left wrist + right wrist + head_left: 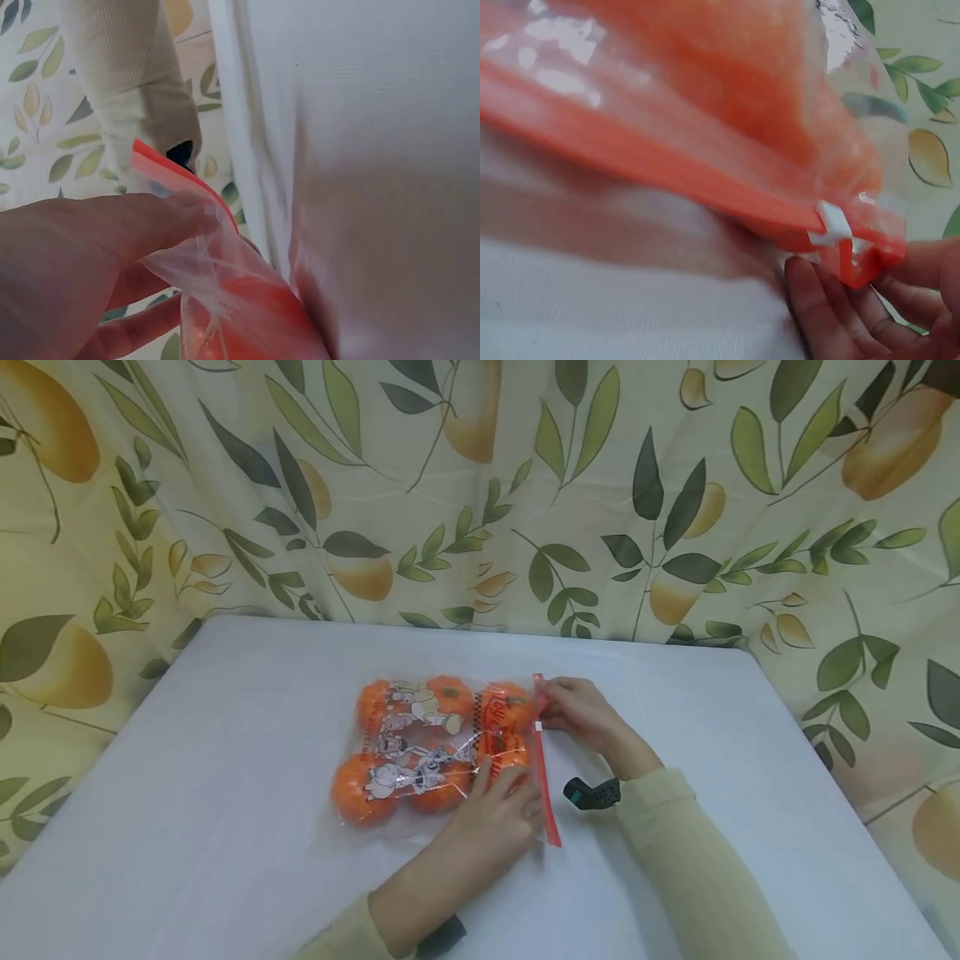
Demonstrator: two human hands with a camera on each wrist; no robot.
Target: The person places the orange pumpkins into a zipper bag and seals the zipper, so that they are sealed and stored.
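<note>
A clear slider zip bag [408, 745] with cartoon prints lies flat on the table, its red zip strip [551, 818] along the right side. Inside are several orange pumpkin-like pieces [362, 793], one showing a green stem. My right hand [581, 714] pinches the far end of the strip. Close to those fingers sits the white slider [831, 223], with a gap in the red strip beyond it. My left hand [498, 822] reaches over the near right part of the bag. In the left wrist view, its thumb and fingers pinch the plastic beside the red strip.
A white-covered table [225, 735] spreads around the bag. Fabric [465, 493] printed with leaves and fruit hangs behind it and at both sides. A small black device [592, 794] sits at the right wrist.
</note>
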